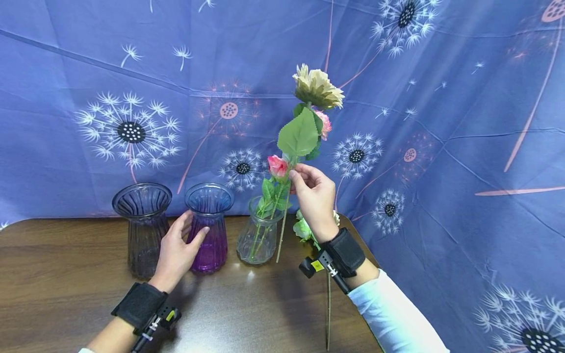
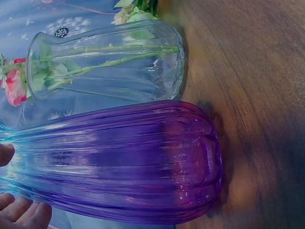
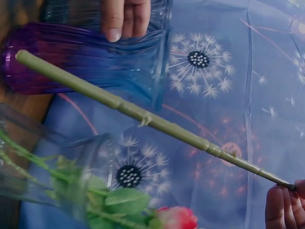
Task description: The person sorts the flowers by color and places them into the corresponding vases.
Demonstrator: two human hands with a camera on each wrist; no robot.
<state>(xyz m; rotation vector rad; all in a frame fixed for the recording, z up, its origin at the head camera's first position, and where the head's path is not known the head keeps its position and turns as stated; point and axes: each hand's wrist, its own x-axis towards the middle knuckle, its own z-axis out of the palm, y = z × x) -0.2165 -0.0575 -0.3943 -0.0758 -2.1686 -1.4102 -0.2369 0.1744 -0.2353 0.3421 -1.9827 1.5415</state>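
My right hand (image 1: 314, 193) pinches the green stem (image 3: 162, 125) of an artificial flower with a cream bloom (image 1: 319, 88) and a large green leaf (image 1: 299, 133). The stem's lower end hangs beside a clear glass vase (image 1: 257, 240). Inside that vase stand thin stems, one with a pink rose (image 1: 278, 166). My left hand (image 1: 180, 247) is at a purple-and-blue glass vase (image 1: 211, 240), its thumb in front of the vase and its fingers at the left side, near the neck. In the left wrist view, the fingertips (image 2: 40, 214) show beside the neck.
A dark grey ribbed vase (image 1: 145, 245) stands left of the purple one. Pale green flowers (image 1: 302, 229) lie on the wooden table (image 1: 247, 314) under my right wrist, a long stem reaching toward me. A blue dandelion-print cloth (image 1: 265, 49) hangs right behind the table.
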